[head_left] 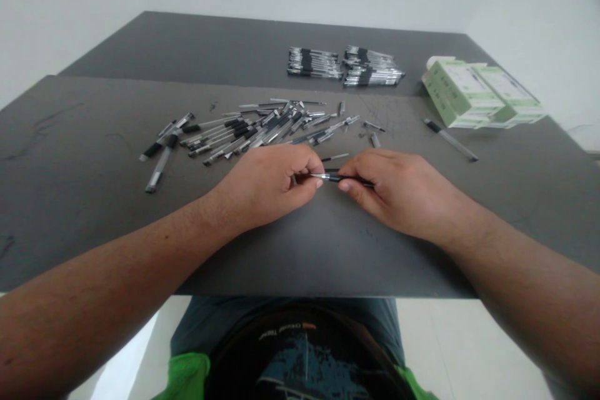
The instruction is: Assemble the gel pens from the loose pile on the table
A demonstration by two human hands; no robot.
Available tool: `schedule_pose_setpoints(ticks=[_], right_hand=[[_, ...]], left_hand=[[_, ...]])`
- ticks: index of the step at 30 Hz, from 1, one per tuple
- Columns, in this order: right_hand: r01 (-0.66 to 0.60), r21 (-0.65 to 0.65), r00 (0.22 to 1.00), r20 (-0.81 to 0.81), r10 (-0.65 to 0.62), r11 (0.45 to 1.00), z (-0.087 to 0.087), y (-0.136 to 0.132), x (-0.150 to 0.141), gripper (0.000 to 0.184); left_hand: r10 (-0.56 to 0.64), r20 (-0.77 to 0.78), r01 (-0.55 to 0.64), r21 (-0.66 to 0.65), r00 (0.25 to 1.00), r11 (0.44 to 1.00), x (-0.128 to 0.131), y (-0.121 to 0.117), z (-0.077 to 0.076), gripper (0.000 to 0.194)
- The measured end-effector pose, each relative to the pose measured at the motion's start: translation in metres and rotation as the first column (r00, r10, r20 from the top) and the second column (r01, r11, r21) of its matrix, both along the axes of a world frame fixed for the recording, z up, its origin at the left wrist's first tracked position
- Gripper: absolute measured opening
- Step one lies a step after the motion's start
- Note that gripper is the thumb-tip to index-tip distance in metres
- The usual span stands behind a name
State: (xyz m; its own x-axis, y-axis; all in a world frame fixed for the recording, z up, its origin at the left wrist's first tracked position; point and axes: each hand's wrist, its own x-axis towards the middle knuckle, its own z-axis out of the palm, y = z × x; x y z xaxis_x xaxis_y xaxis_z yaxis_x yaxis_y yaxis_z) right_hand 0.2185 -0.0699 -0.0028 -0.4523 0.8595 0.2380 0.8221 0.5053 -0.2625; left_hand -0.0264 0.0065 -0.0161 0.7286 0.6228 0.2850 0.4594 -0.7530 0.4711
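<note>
A thin pen part with a silver tip and a black body (334,178) lies level between my two hands, just above the table near its front. My left hand (276,178) pinches the silver tip end between thumb and bent forefinger. My right hand (403,190) is closed around the black end, thumb and forefinger pressed together. Its far end is hidden in the right palm. Just behind the hands is a loose refill (335,157). A heap of pen barrels, caps and refills (262,128) spreads behind my left hand.
Two stacks of pens, a left one (314,64) and a right one (372,67), lie at the back. Green and white boxes (464,94) stand at the back right, with a single pen (450,139) in front. A few capped pens (162,162) lie left on the dark table (84,200).
</note>
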Motion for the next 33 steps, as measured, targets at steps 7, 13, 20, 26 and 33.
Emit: schedule_pose_setpoints(ticks=[7, 13, 20, 26, 33], right_hand=[[0.005, -0.024, 1.000, 0.014, -0.005, 1.000, 0.0000, 0.0007, -0.0003, 0.015], [-0.003, -0.003, 1.000, 0.007, 0.003, 1.000, -0.0010, 0.0012, -0.0001, 0.015], [-0.012, -0.010, 1.000, 0.001, 0.012, 1.000, -0.0010, 0.0014, -0.0003, 0.016], [-0.011, -0.006, 1.000, 0.006, 0.011, 1.000, -0.0013, 0.0018, -0.0002, 0.016], [-0.014, 0.015, 1.000, -0.011, 0.014, 1.000, -0.0023, 0.0015, 0.0008, 0.016]], left_hand=[[-0.011, 0.015, 0.010, 0.011, 1.000, 1.000, -0.0008, -0.0014, 0.0005, 0.014], [-0.008, 0.013, 0.008, -0.012, 1.000, 1.000, -0.0021, 0.0005, -0.0002, 0.015], [-0.052, -0.015, 0.053, 0.046, 0.999, 0.998, -0.0009, 0.0006, -0.0010, 0.019], [-0.028, -0.007, 0.028, 0.036, 1.000, 0.999, -0.0028, 0.0007, -0.0006, 0.017], [-0.071, -0.057, 0.078, 0.121, 0.996, 0.990, -0.0028, 0.0016, -0.0006, 0.024]])
